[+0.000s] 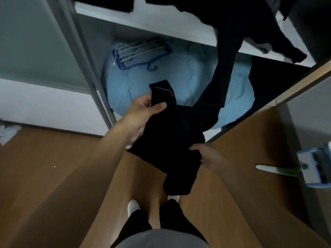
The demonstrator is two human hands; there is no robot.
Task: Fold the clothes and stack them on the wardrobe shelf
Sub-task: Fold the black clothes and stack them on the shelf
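Note:
A black garment (172, 138) hangs in front of me over the wooden floor, just before the open wardrobe. My left hand (143, 110) pinches its upper part, thumb on top of the cloth near a pale stitched edge. My right hand (207, 156) grips the lower right side of the same garment, fingers partly hidden under the cloth. More dark clothes (227, 56) droop from the white wardrobe shelf (161, 24) above, one long piece trailing down toward the garment I hold.
A light blue bundle of bedding (179, 77) fills the wardrobe bottom, with blue and pale hangers (139, 52) lying on it. A grey wardrobe frame (86, 68) stands left, a door edge (286, 83) right. A blue and white object (315, 167) sits at right. My feet (133, 206) are below.

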